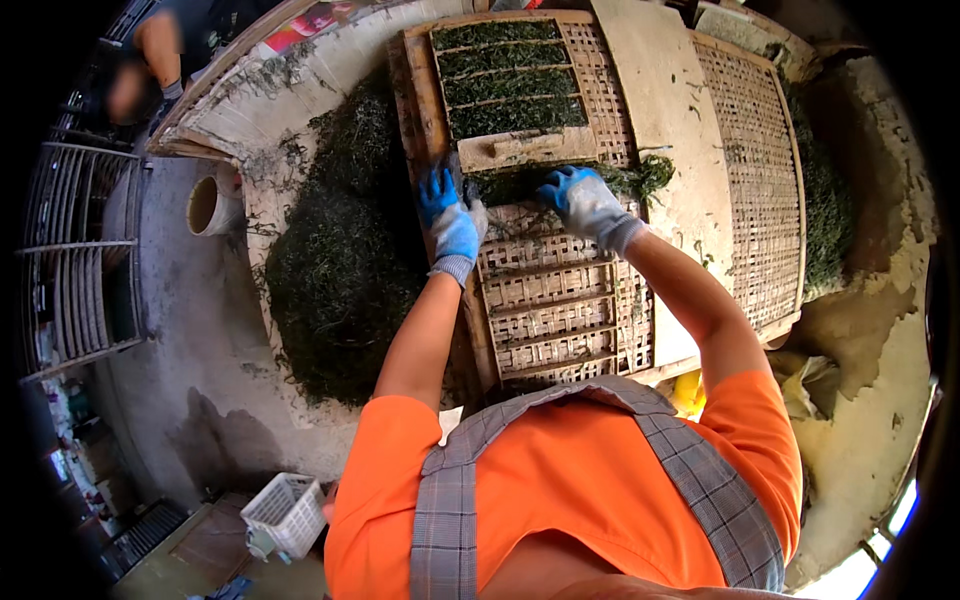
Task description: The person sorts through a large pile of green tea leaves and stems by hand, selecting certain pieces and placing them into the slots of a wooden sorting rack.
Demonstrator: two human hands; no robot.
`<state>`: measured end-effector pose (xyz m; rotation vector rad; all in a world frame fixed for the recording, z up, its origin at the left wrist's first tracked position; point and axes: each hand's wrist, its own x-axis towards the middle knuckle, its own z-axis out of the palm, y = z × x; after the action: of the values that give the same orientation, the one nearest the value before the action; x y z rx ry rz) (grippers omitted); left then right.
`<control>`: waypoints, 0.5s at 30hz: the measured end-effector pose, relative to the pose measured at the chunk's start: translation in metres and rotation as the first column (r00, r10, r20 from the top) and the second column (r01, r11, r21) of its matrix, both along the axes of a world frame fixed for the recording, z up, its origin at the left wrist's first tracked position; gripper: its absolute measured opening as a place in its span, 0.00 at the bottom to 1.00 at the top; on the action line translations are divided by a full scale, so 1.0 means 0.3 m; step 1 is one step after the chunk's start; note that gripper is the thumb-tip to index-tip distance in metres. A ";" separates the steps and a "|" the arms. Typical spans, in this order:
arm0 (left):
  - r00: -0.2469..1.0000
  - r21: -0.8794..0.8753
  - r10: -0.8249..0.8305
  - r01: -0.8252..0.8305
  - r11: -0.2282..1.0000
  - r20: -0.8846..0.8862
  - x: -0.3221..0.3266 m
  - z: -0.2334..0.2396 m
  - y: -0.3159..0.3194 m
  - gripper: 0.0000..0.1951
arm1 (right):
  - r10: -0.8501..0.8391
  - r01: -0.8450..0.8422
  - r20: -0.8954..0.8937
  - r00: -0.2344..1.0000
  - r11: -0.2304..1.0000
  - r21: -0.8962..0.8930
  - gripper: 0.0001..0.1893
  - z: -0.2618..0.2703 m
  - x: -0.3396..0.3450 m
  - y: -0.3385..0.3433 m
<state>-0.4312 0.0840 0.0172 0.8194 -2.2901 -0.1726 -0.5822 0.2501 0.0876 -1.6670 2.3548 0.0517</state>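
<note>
My left hand (453, 221), in a blue-coated grey glove, rests with fingers apart at the left edge of a slatted wooden frame (553, 300). My right hand (589, 201), gloved likewise, is over a strip of dark green stringy plant matter (510, 182); its fingertips touch the strip, but whether they grip any is hidden. Loose green strands (654, 176) stick out to its right. Beyond my hands, a pale wooden board (517, 148) lies across the frame. Farther up, several rows of the frame are filled with packed greens (514, 75). Woven bamboo matting (555, 259) shows under the nearer slats.
A large dark green heap (337, 247) lies left of the frame. To the right are a pale plank (675, 112) and another woven panel (750, 172). A bucket (212, 207), a white plastic basket (285, 512) and a slatted rack (90, 255) stand left. A person's leg (159, 52) shows upper left.
</note>
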 end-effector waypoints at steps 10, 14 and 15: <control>0.928 0.763 -0.084 -0.246 0.597 0.364 0.071 0.027 -0.026 0.16 | -0.456 0.330 0.236 0.858 0.842 0.427 0.31 0.151 0.119 -0.055; 0.945 0.849 -0.051 -0.266 0.457 0.323 0.069 -0.002 -0.007 0.20 | -0.493 0.379 0.247 0.834 0.838 0.392 0.14 -0.057 0.147 -0.044; 0.997 0.870 0.013 -0.076 0.487 0.080 0.070 -0.061 -0.021 0.20 | -0.465 0.431 0.524 0.714 0.881 0.195 0.12 -0.111 0.064 -0.011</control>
<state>-0.4101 0.0776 -0.0010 1.3831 -2.1402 -1.4227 -0.5629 0.2467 0.0543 -0.8597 2.1761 -0.4025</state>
